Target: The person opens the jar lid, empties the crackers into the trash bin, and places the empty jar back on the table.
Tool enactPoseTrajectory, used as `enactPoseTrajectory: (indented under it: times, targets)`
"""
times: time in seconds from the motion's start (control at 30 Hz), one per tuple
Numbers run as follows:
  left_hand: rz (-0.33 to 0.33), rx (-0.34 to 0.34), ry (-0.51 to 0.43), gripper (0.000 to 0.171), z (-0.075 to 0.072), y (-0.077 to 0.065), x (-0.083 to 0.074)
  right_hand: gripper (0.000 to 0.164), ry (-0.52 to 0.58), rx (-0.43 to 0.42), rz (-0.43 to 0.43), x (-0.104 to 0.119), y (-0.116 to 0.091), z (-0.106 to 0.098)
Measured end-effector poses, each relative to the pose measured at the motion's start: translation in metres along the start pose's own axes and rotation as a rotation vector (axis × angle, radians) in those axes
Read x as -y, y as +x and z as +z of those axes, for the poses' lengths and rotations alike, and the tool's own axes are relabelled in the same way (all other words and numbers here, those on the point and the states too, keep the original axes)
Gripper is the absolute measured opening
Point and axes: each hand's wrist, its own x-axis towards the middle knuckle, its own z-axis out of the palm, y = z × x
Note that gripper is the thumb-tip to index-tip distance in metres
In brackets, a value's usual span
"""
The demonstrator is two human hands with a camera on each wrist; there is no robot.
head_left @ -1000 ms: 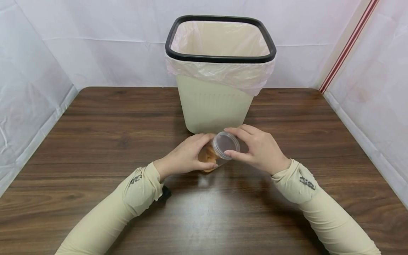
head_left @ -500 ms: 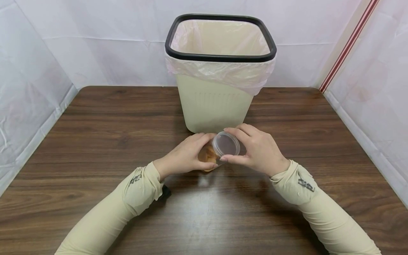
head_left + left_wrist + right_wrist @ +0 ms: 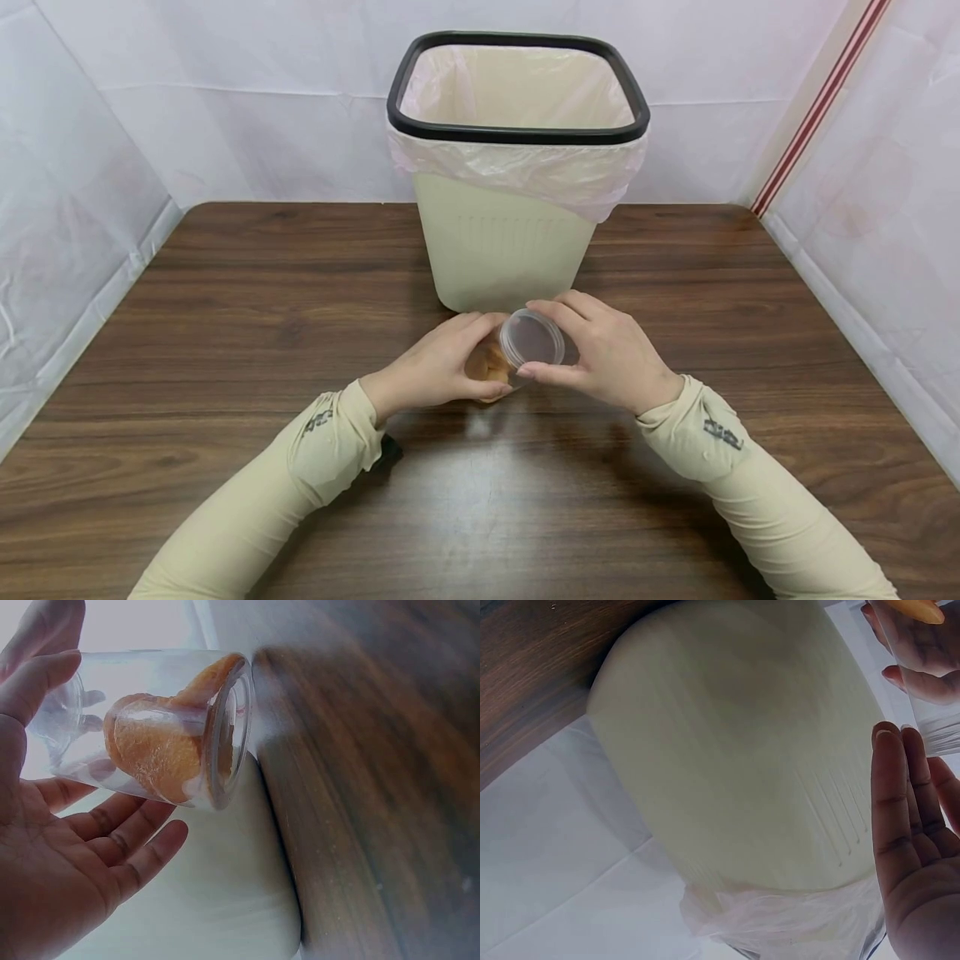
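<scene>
A clear plastic jar (image 3: 142, 675) with orange-brown pieces of food (image 3: 161, 742) inside stands between my hands, its top leaning a little to the right in the head view. Its base is close to the tabletop; I cannot tell whether it touches. My left hand (image 3: 438, 367) grips the jar's body from the left, thumb on the near side and fingers on the far side. At the top, my right hand (image 3: 603, 350) pinches the rim of the round transparent lid (image 3: 534, 337) between thumb and fingers. The lid sits on the jar's mouth.
Just behind the jar stands a cream waste bin (image 3: 502, 242) with a black rim (image 3: 517, 135) and a pinkish plastic liner (image 3: 525, 175) folded over its edge. Brown wood-grain tabletop (image 3: 262, 292) lies around. White sheeting (image 3: 262, 108) hangs behind and at both sides.
My right thumb has slid slightly left and down along the lid's near edge, then stayed there. The left hand and the jar look the same.
</scene>
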Motion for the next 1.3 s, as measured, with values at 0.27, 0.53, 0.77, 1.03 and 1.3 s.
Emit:
enactPoseTrajectory:
  times: [0.27,0.53,0.77,1.03,1.3]
  targets:
    - [-0.004,0.001,-0.012,0.064,0.0008,-0.0011,0.0017,0.068,0.018,0.021,-0.011,0.0001,0.0009,-0.0012]
    - [0.011,0.001,-0.02,0.064,0.0005,-0.0008,0.0008,0.062,0.032,0.034,-0.017,-0.0004,0.0002,-0.003]
    - [0.011,0.005,-0.018,0.064,-0.0003,0.0008,0.0007,0.06,0.035,0.034,-0.031,-0.0005,0.0013,-0.0052]
    - [0.022,0.0,-0.03,0.065,-0.0005,0.0005,0.0023,0.06,0.044,0.049,-0.027,0.0005,0.0024,-0.0062]
    - [0.025,0.007,-0.034,0.066,-0.0004,0.0001,0.0047,0.059,0.083,0.057,-0.066,-0.0001,0.0041,-0.0053]
